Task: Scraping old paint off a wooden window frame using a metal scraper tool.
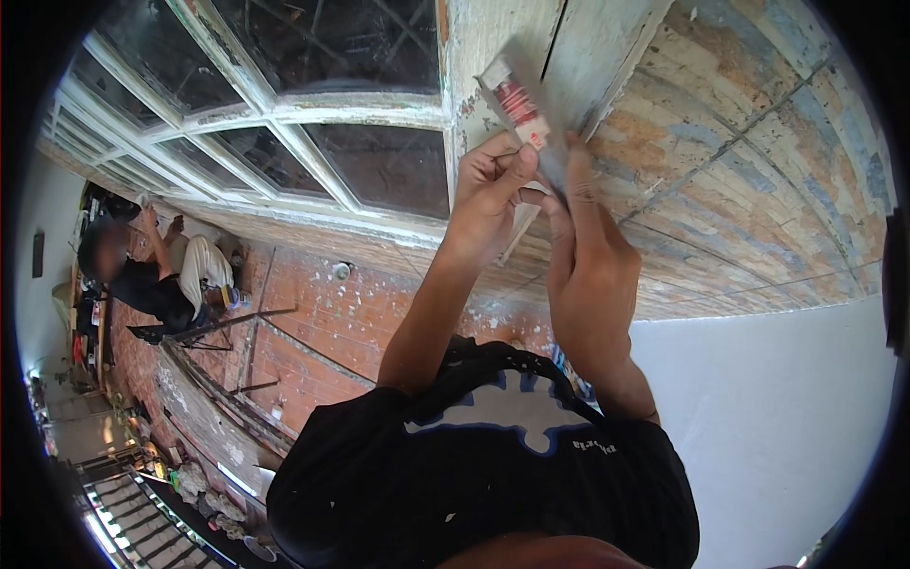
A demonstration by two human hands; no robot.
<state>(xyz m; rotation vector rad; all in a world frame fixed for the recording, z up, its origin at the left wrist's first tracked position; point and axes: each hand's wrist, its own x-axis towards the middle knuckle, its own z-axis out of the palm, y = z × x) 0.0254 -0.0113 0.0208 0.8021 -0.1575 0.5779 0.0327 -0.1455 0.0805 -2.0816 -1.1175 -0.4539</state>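
Observation:
My left hand (490,192) grips the lower end of a flat, pale piece (517,99) with red print, perhaps a folded packet or sandpaper. My right hand (593,235) is beside it, with its index finger stretched along a blurred greyish sheet or blade (553,167); whether it grips this cannot be told. Both hands are close together in front of the weathered, pale wooden frame (490,28). To the left is a window with white-painted muntins (355,110) and dark glass, its paint worn and patchy.
Stone-patterned wall tiles (711,185) lie to the right, above a white wall (753,412). A person (153,284) sits low at the left. Paint flakes and a small round container (342,270) are on the red tiled floor (313,313). A metal frame (234,398) stands behind on the left.

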